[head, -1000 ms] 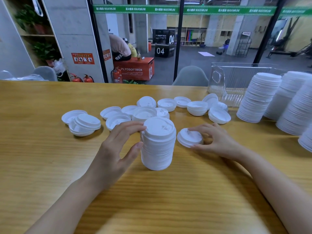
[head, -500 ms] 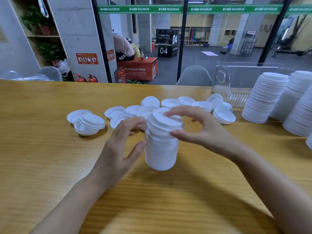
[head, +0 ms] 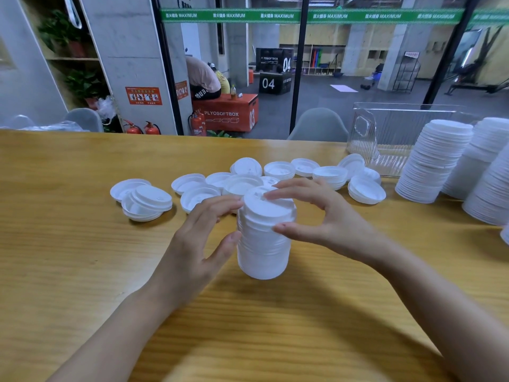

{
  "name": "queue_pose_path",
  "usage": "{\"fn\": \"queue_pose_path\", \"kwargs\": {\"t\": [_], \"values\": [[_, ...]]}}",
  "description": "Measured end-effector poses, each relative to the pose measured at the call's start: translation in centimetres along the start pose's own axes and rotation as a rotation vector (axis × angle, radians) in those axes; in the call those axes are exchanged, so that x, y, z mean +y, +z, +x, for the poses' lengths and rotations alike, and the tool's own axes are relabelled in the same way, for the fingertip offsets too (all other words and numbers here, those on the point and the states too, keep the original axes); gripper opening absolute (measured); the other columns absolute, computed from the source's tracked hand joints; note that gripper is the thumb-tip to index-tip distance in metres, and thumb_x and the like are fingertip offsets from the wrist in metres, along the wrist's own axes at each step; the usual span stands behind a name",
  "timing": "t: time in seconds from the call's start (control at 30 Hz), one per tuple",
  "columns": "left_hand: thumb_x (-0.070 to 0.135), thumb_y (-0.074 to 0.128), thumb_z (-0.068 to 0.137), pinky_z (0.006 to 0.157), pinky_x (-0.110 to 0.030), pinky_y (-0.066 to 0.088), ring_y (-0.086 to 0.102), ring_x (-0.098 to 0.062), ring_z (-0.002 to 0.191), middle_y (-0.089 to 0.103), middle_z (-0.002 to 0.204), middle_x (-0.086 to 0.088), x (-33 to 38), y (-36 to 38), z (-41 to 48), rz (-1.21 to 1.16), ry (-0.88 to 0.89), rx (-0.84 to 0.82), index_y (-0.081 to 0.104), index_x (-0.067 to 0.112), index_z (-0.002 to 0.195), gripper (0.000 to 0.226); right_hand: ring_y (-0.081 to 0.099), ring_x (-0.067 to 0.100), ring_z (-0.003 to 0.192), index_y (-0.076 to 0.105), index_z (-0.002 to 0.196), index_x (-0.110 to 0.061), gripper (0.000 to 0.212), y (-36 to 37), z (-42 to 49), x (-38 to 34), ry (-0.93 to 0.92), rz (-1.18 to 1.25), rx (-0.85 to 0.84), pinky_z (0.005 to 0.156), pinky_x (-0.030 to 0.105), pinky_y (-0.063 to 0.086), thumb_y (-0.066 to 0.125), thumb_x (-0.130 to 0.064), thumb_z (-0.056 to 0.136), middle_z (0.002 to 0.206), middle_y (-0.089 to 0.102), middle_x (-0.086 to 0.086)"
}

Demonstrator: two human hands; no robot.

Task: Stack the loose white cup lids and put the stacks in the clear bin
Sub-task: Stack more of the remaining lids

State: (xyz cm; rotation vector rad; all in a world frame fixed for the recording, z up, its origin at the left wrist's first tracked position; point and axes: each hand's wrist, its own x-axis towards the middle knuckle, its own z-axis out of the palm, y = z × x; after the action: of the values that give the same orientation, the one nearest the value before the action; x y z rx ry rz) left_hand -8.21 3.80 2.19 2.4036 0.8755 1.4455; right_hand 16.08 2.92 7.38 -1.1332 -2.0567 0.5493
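Observation:
A tall stack of white lids (head: 263, 244) stands on the wooden table (head: 68, 271) in front of me. My left hand (head: 198, 238) grips its left side, fingers near the top and thumb lower down. My right hand (head: 325, 216) arches over the top lid (head: 268, 208), fingertips on its top and thumb against its near rim. Several loose lids (head: 278, 170) lie scattered behind the stack, and a small pile of lids (head: 148, 201) sits to the left. The clear bin (head: 391, 133) stands at the back right.
Tall lid stacks stand at the right edge of the table: one (head: 435, 161) in front of the bin, two more (head: 479, 150) (head: 493, 191) beside it. Past the table's far edge are a glass wall and a grey chair (head: 319, 125).
My right hand picked up a lid from the table to the right of the stack, carried it over, and set it on top. My left hand stayed on the stack.

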Motion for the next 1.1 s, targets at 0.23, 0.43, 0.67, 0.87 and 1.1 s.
{"fn": "queue_pose_path", "kwargs": {"t": [0.23, 0.43, 0.67, 0.87, 1.1], "values": [[0.028, 0.053, 0.095, 0.097, -0.017, 0.038, 0.057, -0.014, 0.116, 0.059, 0.124, 0.014, -0.1, 0.0, 0.0, 0.019, -0.012, 0.018, 0.053, 0.025, 0.128, 0.033, 0.039, 0.003, 0.128, 0.059, 0.124, -0.050, 0.054, 0.3, -0.3, 0.1, 0.003, -0.019, -0.006, 0.100, 0.008, 0.026, 0.075, -0.050, 0.073, 0.128, 0.052, -0.033], [0.031, 0.052, 0.095, 0.097, -0.018, 0.039, 0.056, -0.011, 0.114, 0.056, 0.121, 0.022, -0.4, -0.1, 0.0, 0.048, -0.036, 0.021, 0.052, 0.029, 0.128, 0.033, 0.041, -0.002, 0.126, 0.038, 0.139, -0.054, 0.081, 0.3, -1.2, 0.7, 0.080, 0.052, 0.016, 0.090, -0.001, 0.028, 0.077, -0.056, 0.067, 0.132, 0.052, -0.027], [0.038, 0.049, 0.092, 0.091, -0.044, 0.044, 0.056, -0.016, 0.106, 0.062, 0.113, 0.011, -2.1, -0.5, 0.1, 0.272, -0.125, 0.051, 0.061, 0.020, 0.114, 0.030, 0.039, 0.000, 0.129, 0.025, 0.148, -0.044, 0.096, 3.2, -1.9, 0.9, 0.170, 0.099, 0.054, 0.103, 0.019, 0.034, 0.076, -0.056, 0.067, 0.140, 0.043, -0.025], [0.032, 0.067, 0.088, 0.091, -0.043, 0.035, 0.049, -0.032, 0.109, 0.060, 0.122, -0.003, -5.7, -3.3, 0.4, 0.582, -0.360, 0.131, 0.063, 0.014, 0.116, 0.034, 0.032, 0.010, 0.137, 0.021, 0.145, -0.053, 0.097, 4.9, -2.3, 1.3, 0.187, 0.103, 0.018, 0.116, 0.047, 0.028, 0.073, -0.064, 0.064, 0.143, 0.036, -0.036], [0.045, 0.068, 0.086, 0.111, -0.049, 0.023, 0.029, -0.037, 0.137, 0.038, 0.149, -0.016, -10.1, -5.7, 1.0, 0.830, -0.659, 0.026, 0.050, 0.016, 0.138, 0.062, 0.031, 0.007, 0.139, 0.016, 0.151, -0.045, 0.107, 5.0, -2.8, 1.4, 0.169, 0.121, 0.016, 0.117, 0.046, 0.027, 0.076, -0.061, 0.065, 0.150, 0.031, -0.031]]}}
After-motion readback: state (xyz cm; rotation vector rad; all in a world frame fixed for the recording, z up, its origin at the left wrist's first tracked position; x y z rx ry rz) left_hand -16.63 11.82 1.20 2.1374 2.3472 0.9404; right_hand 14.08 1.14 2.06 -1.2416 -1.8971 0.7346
